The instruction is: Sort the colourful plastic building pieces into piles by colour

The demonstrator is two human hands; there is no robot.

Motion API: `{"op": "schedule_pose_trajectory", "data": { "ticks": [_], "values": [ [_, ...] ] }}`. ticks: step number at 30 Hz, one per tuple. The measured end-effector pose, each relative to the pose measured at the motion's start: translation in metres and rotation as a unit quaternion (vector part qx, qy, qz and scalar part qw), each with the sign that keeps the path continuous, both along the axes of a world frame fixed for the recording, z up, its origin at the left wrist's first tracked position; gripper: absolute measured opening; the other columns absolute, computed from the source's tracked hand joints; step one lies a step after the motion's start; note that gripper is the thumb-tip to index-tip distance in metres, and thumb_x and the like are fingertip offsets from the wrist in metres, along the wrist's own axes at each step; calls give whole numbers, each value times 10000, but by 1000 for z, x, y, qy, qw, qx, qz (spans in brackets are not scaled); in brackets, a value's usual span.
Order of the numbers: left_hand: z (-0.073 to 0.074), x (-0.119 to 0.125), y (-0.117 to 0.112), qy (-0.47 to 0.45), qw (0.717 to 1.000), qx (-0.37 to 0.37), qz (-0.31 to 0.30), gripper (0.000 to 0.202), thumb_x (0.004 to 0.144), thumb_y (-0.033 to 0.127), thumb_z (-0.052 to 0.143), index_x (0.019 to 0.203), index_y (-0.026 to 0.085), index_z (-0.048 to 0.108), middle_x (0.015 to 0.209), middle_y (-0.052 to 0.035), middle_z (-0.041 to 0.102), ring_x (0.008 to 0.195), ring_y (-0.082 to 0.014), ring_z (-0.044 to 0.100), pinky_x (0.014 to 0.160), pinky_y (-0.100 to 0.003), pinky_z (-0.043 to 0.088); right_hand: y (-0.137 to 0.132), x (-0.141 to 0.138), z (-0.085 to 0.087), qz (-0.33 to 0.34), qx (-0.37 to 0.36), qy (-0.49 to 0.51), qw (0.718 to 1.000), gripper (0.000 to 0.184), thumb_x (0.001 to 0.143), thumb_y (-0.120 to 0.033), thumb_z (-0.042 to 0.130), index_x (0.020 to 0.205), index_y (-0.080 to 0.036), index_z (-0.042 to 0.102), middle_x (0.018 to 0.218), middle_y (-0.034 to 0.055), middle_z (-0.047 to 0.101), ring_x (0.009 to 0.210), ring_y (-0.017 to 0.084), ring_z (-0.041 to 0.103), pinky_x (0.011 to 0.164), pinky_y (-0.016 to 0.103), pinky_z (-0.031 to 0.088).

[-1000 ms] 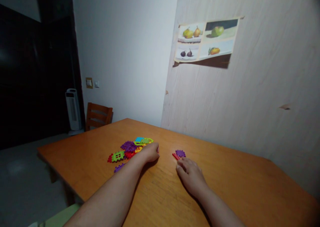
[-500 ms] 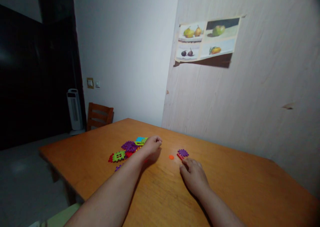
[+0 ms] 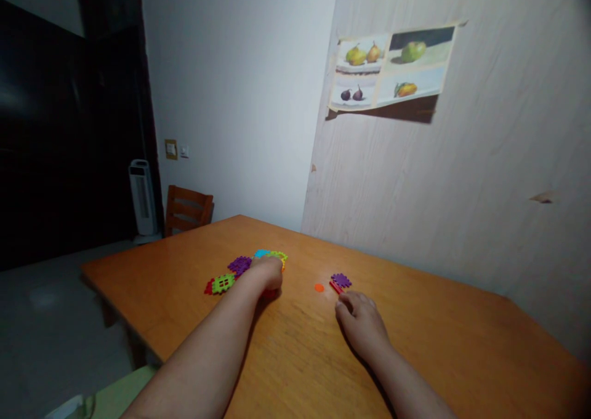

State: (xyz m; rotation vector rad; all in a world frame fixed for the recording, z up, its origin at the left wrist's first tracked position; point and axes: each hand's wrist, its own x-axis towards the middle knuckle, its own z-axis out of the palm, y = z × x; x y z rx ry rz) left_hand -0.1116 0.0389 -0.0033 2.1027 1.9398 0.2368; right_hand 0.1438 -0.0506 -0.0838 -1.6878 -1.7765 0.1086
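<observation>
My left hand (image 3: 268, 274) reaches down into a pile of gear-edged plastic building pieces; its fingers are hidden behind the back of the hand. Around it lie a purple piece (image 3: 239, 264), a green piece with a window grid (image 3: 224, 283), a red piece (image 3: 209, 287), a blue piece (image 3: 261, 253) and a yellow-green piece (image 3: 279, 256). My right hand (image 3: 362, 322) rests on the table with curled fingers, closed on a narrow-looking red plastic piece (image 3: 335, 287). Just beyond that lies a purple gear-edged piece (image 3: 341, 280). A small orange disc (image 3: 319, 288) sits between the hands.
The wooden table (image 3: 295, 357) meets a pale wall at the back right. A wooden chair (image 3: 188, 210) stands behind its far left side, with a white tower heater (image 3: 143, 197) beyond. A fruit picture sheet (image 3: 392, 68) hangs on the wall.
My left hand has moved left and down into the pile, with its fingers going out of sight. My right hand stays by the red piece. The view has shifted slightly.
</observation>
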Motion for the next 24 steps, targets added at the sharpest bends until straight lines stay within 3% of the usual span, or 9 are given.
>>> {"op": "schedule_pose_trajectory", "data": {
  "ticks": [3,6,11,14,18,24],
  "values": [
    [1,0,-1,20,1000,-22,-11,270,388,38,763,499,205,582,582,-61,642,822,-335,698,792,-397,525,0,-1,0,0,-1,-1,1000,281,896,-308,500,1004,-212,740,1080,102,729,1053,265,623,941,347,429],
    [-2,-1,0,17,998,-22,-50,224,430,62,729,531,202,588,576,-43,622,703,-277,666,694,-350,499,0,-1,0,-3,0,-3,1000,292,901,-309,492,1020,-206,739,1093,104,725,1053,265,621,945,348,427],
    [-22,7,10,-146,987,11,-58,220,528,116,718,674,216,587,580,22,580,587,-154,552,576,-249,407,2,-1,-2,-4,-5,-5,1000,290,903,-309,492,1017,-204,738,1089,98,722,1058,258,617,955,340,427],
    [-30,22,16,-316,947,-4,-57,224,610,208,746,774,196,593,606,32,567,570,-128,519,535,-224,372,3,0,-1,-2,-8,-4,1000,287,903,-299,492,1015,-207,739,1079,89,723,1062,250,614,966,338,425],
    [-30,33,24,-440,895,26,-69,191,757,323,679,845,168,609,692,-6,631,606,-120,537,542,-205,384,2,0,-1,-5,-9,2,1000,293,901,-295,496,1030,-210,745,1098,85,724,1073,245,614,976,334,423],
    [-23,18,30,-531,839,114,41,149,814,309,567,780,168,599,740,-37,671,547,-99,492,509,-196,363,3,1,-1,-9,-21,5,1000,286,891,-295,509,1027,-211,746,1094,79,731,1071,240,625,985,335,429]
  ]
}}
